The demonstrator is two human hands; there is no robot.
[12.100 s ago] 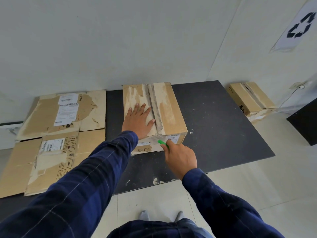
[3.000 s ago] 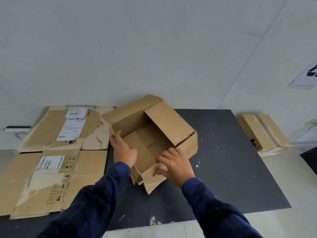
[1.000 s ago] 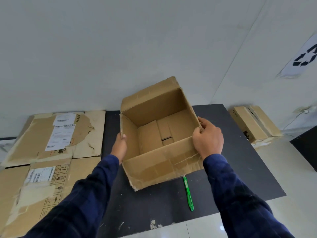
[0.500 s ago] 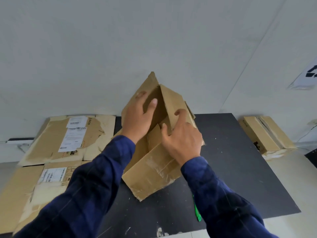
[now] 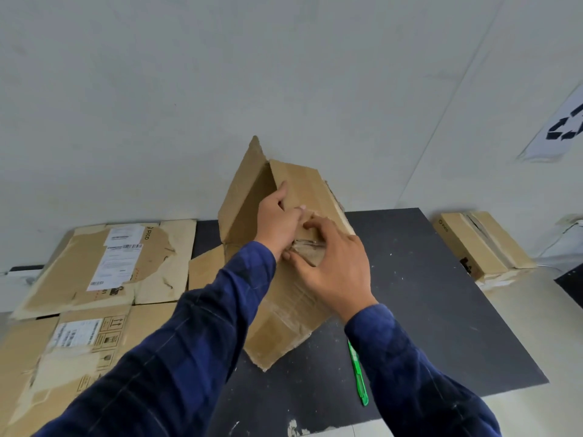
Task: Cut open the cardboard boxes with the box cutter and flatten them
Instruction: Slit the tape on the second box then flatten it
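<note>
A brown cardboard box (image 5: 284,313) stands tilted on the black mat (image 5: 441,310), partly collapsed, with its flaps pointing up toward the wall. My left hand (image 5: 277,222) grips an inner flap near the top. My right hand (image 5: 334,266) presses on the box's middle, fingers curled on the cardboard beside the left hand. The green box cutter (image 5: 358,373) lies on the mat to the right of the box, partly behind my right sleeve, with no hand on it.
Two flattened boxes with labels, one farther (image 5: 116,260) and one nearer (image 5: 79,342), lie on the floor at left. A closed cardboard box (image 5: 479,244) sits at right by the wall. A recycling sign (image 5: 564,127) hangs on the right wall.
The box went from taped shut to open, then lifted and squeezed. In the last half second both hands moved lower on it and it folded narrower; the cutter stays on the mat.
</note>
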